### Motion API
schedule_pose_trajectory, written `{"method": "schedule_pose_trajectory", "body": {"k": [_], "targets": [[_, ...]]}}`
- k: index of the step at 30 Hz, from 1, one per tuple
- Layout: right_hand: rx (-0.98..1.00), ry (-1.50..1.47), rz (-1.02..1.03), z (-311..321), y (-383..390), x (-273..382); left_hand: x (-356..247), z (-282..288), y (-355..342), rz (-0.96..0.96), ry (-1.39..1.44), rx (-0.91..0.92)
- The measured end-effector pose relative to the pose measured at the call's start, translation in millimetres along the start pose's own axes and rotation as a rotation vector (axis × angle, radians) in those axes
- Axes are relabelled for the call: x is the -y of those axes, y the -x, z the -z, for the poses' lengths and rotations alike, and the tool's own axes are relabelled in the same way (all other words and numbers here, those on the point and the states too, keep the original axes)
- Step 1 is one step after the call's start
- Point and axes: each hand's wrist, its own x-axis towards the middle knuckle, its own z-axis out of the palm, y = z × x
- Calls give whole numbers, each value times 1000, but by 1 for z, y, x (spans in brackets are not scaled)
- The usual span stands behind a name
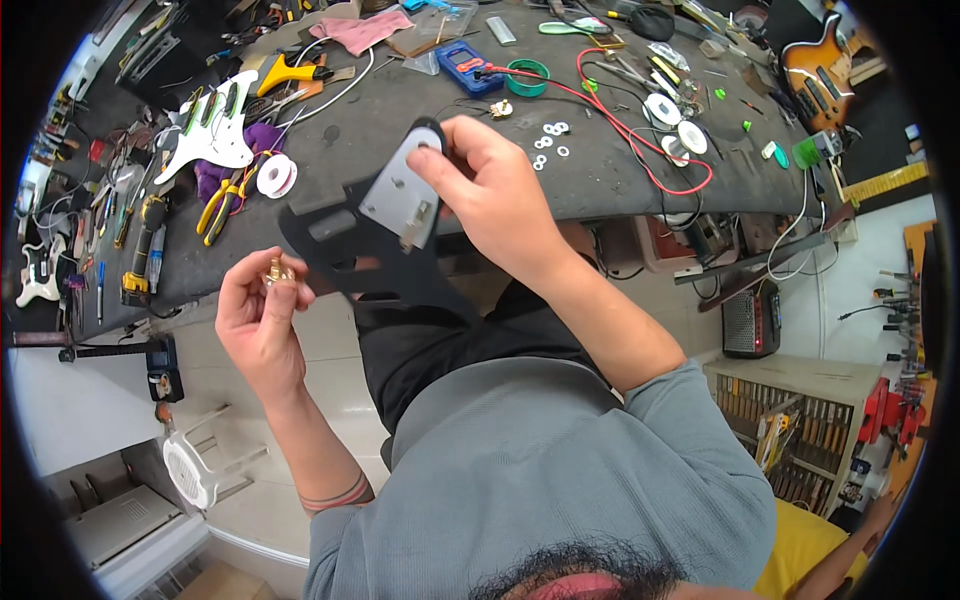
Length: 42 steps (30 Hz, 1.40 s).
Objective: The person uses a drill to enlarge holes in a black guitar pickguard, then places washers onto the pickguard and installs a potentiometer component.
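Your left hand [258, 318] pinched a small gold-coloured metal part [278, 271] between thumb and fingers, just beside a flat black cut-out panel [392, 272]. Your right hand [495, 195] gripped that panel's upper end, thumb pressed on the silver rectangular metal plate [382, 202] on its face. The panel hung tilted at the near edge of the dark grey table [620, 185]. Beyond your right hand lay a blue handheld meter [468, 66]; small white rings [546, 141] lay to its right.
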Motion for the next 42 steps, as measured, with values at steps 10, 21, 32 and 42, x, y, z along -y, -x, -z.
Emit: {"method": "schedule_pose_trajectory", "body": {"k": [10, 21, 32, 42], "targets": [[100, 178, -91, 20, 66, 10, 34, -51, 40, -166, -242, 343], [211, 178, -115, 8, 75, 4, 33, -63, 56, -286, -584, 238], [370, 126, 136, -9, 88, -2, 31, -34, 79, -365, -608, 75], [417, 40, 198, -22, 108, -10, 17, -14, 97, -268, -507, 72]]}}
